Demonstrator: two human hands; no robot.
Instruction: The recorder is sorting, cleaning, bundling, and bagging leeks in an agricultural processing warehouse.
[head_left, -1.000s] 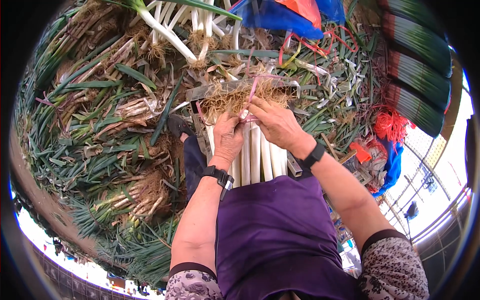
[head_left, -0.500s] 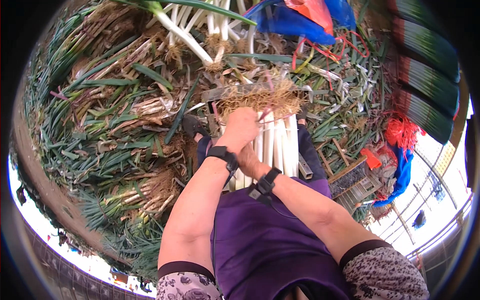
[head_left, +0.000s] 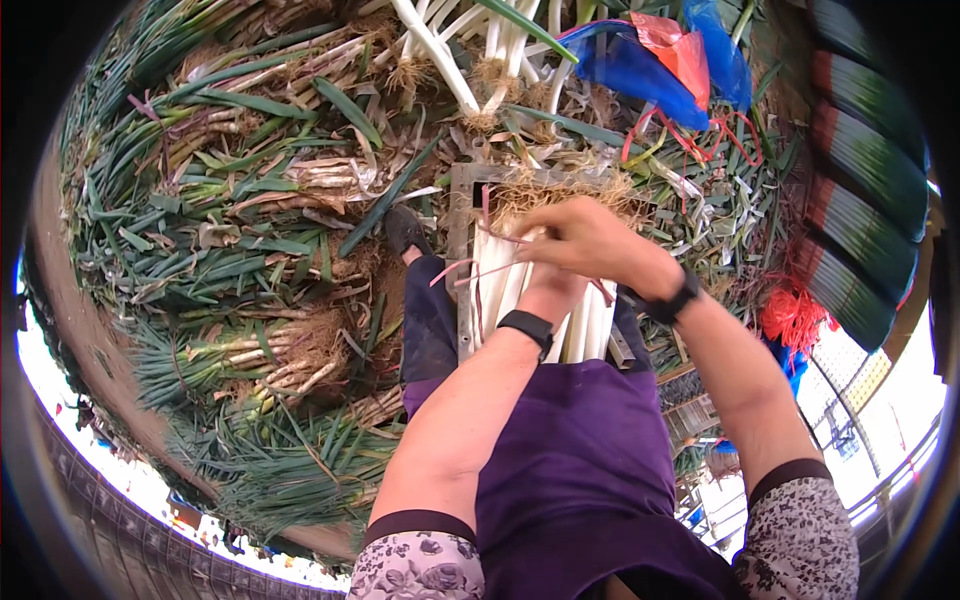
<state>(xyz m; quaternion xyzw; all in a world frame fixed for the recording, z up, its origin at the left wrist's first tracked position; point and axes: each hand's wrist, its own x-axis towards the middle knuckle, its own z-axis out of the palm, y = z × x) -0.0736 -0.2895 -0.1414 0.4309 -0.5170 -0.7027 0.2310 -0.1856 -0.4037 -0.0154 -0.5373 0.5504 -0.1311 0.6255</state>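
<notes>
A bundle of long green onions (head_left: 493, 258) lies between my knees in a metal frame (head_left: 461, 215), white stalks toward me and tangled roots (head_left: 600, 187) at the far end. Thin reddish tie string (head_left: 470, 277) crosses the stalks, its loose ends sticking out at the left. Over the bundle, my right hand (head_left: 598, 246) has its fingers bent and seems to pinch the string. Below and partly behind it, my left hand (head_left: 553, 292) rests against the stalks, its fingers mostly covered by the right hand.
Heaps of untrimmed green onions (head_left: 290, 350) spread over the left side. More white stalks (head_left: 440, 60) lie beyond the frame, beside blue and red plastic bags (head_left: 660, 75). Tied bundles (head_left: 850, 200) are stacked at the far right, above a clump of red string (head_left: 793, 318).
My hands have uncrossed and shifted right in the picture. My right hand has come up over the left, which has drawn back toward me. More of the string and stalks shows.
</notes>
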